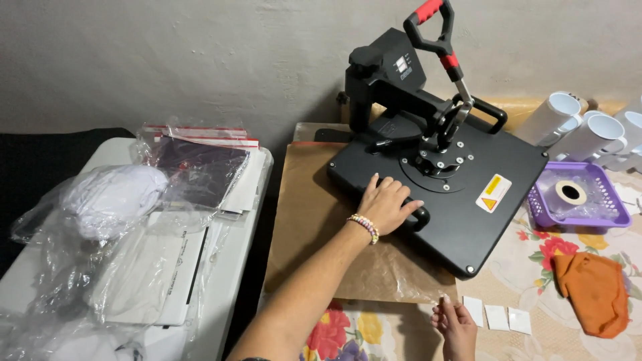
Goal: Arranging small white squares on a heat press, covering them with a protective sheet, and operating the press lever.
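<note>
Press: the black flat-plate heat press [447, 194] lies under the left hand [386, 206], swung skew over its base, red-gripped lever [438, 37] raised behind.
Left hand: curled over the plate's front handle [420, 217], fingers wrapped, a grip suited to swinging the plate; beaded bracelet [364, 227] at the wrist.
Right hand: right hand [457, 324] near the surface's front edge, fingertips pinching a small pale piece; just right of it lie three white paper slips [497, 316].
Beneath: brown paper sheet [314, 220] shields the floral cloth surface [535, 261].
Farther right: orange cloth [594, 291], purple plastic basket [578, 197], white mugs [588, 130].
Left: plastic-wrapped white printer [134, 267].
</note>
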